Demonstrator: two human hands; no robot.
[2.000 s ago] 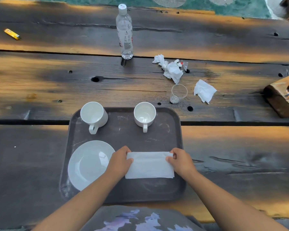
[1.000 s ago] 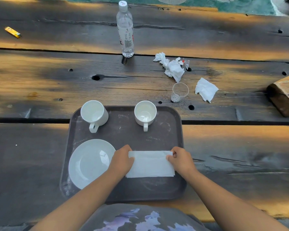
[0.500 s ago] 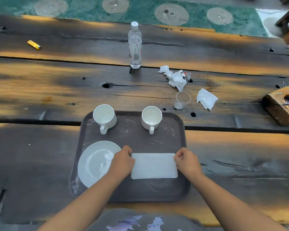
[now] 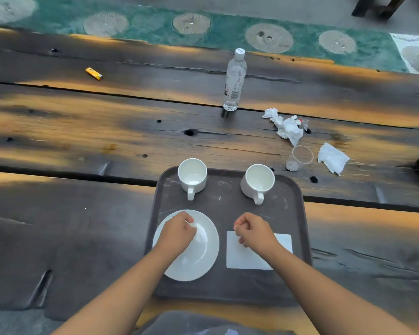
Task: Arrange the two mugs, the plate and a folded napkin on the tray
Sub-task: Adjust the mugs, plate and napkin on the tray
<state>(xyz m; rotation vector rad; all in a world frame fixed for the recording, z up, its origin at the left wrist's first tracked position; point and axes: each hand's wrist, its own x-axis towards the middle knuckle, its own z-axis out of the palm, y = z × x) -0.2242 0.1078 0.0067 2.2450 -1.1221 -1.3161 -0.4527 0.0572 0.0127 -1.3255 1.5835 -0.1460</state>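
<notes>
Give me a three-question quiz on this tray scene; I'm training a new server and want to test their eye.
1. True or false: both mugs have their handles turned toward the person.
2. What lies on the tray to the right of the plate?
A. a bottle
B. a folded napkin
C. a lighter
3. Fill in: the left hand is over the ____.

Key:
1. True
2. B, the napkin, partly under the right hand
3. plate

Outdoor café-like seating: rough plank table (image 4: pixel 82 131), green paved ground (image 4: pixel 223 30).
</notes>
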